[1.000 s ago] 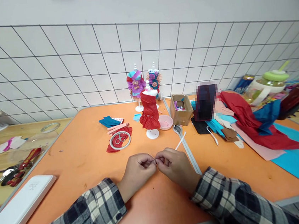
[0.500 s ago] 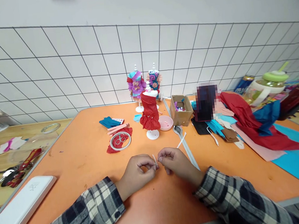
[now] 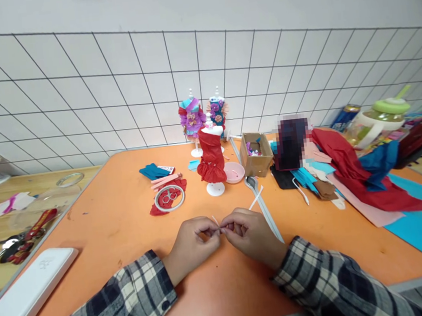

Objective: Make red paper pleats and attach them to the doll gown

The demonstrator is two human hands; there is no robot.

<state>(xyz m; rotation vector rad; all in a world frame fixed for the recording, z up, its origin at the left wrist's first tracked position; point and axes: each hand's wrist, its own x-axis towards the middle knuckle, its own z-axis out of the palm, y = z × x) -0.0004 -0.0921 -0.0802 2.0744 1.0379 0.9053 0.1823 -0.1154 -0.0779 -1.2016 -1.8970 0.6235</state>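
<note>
My left hand (image 3: 197, 242) is closed in a pinch on a thin white strip (image 3: 215, 220), whose upper end sticks up above the fingertips. My right hand (image 3: 250, 235) meets it from the other side, thumb and forefinger pinched together at the strip's lower part. The fingertips of both hands touch, and they hide most of the strip. Just beyond stands a small white dress form in a gathered red dress (image 3: 211, 153). A second white strip (image 3: 256, 198) lies on the table past my right hand.
Two more dressed forms (image 3: 192, 122) stand by the tiled wall. A pink bowl (image 3: 234, 172), a cardboard box (image 3: 257, 163) and a long grey strip (image 3: 268, 215) lie right of centre. Scissors rest within a tape ring (image 3: 156, 200). Fabric (image 3: 380, 190) covers the right side; a white case (image 3: 33, 297) lies left.
My right hand has moved left, so its fingertips now meet those of my left hand. Less of the white strip shows. My left hand has stayed almost in place.
</note>
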